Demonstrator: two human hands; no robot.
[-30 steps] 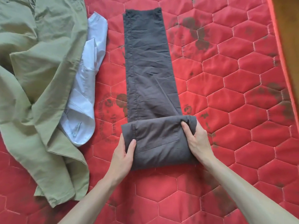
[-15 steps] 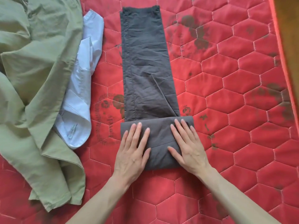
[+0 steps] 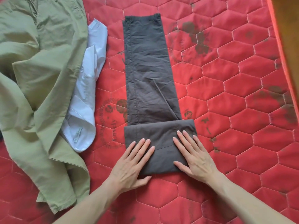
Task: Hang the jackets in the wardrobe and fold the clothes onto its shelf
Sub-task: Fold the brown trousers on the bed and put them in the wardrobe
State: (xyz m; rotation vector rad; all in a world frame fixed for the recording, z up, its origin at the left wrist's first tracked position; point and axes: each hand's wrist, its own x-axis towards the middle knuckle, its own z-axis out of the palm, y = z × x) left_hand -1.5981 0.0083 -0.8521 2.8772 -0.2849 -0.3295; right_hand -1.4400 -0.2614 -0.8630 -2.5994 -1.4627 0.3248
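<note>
One fold is in place on the dark grey trousers (image 3: 150, 75): the near end is turned up over the legs, which run away toward the far edge of the red quilted mattress (image 3: 242, 94). Both hands press flat on that folded part, fingers straight and gripping nothing; the left hand (image 3: 131, 165) covers its near left corner, the right hand (image 3: 194, 157) its right side. Judging by the long stretch of leg left unfolded, the trousers need at least one more fold before they can go to the shelf. Along the mattress's left edge an olive green garment (image 3: 37, 78) lies crumpled, and a white shirt (image 3: 85, 101) sits partly under it, both unfolded. No wardrobe or shelf is in view, so most of the task appears to remain.
</note>
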